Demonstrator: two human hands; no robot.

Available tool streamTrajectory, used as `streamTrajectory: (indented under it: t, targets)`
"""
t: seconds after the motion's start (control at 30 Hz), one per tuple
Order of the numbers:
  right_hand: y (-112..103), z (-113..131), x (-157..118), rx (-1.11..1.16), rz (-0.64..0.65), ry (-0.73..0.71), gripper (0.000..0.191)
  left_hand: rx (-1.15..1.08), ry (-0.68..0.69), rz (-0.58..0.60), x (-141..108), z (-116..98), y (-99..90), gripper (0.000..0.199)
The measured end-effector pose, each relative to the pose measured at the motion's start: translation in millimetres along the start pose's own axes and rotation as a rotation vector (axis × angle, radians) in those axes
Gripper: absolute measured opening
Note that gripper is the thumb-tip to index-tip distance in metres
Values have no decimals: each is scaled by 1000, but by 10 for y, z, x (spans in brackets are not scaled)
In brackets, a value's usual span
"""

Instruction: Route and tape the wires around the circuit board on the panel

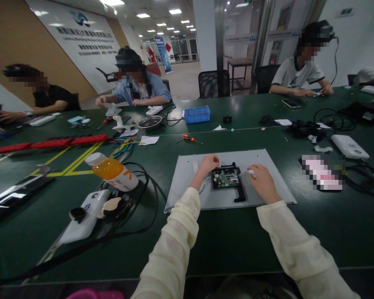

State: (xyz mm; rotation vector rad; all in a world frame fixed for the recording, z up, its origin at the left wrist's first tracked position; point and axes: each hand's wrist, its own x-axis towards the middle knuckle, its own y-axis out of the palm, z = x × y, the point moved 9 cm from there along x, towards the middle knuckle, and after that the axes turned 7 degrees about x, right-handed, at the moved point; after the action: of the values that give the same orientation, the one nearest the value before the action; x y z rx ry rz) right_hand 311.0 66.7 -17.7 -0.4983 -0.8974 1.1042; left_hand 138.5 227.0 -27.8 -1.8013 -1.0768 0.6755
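Observation:
A black frame with a green circuit board (226, 178) lies on a flat grey panel (187, 195) on the table. At the frame's upper left corner is my left hand (209, 162), its fingers pinched together near a small white piece. My right hand (263, 180) hovers over the panel to the right of the frame, fingers closed on a small white piece (252, 172). A white strip (195, 167) rests on the panel left of my left hand, and thin cables run from the board's left side.
An orange-handled screwdriver (188, 138) and a blue basket (197, 115) lie beyond the panel. To the left are a juice bottle (112, 171), a white device (85, 216) and black cables. A phone (322, 172) is at right. Several people sit across the table.

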Motion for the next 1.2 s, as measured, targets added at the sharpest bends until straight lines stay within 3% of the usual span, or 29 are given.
streamTrajectory:
  t: [0.33, 0.5, 0.6, 0.73, 0.9, 1.03, 1.2]
  targets:
    - [-23, -54, 26, -11, -23, 11, 28, -18, -78, -133, 347, 65, -110, 18]
    - [-47, -31, 36, -18, -39, 16, 31, 16, -73, -166, 331, 65, -140, 26]
    - [-29, 44, 31, 8, -34, -20, 32, 26, -51, -209, 138, 12, -199, 34]
    - [83, 150, 8, 49, 9, -79, 33, 47, 47, -309, -362, -140, -255, 35]
    - [260, 293, -39, 0, 98, -136, 41, 149, 175, -282, -920, -317, -110, 50]
    - [319, 444, -90, -62, 198, -198, 47, 238, 176, -217, -1043, -346, 3, 56]
    - [366, 508, -117, -88, 267, -203, 58, 291, 161, -247, -1056, -356, 31, 55]
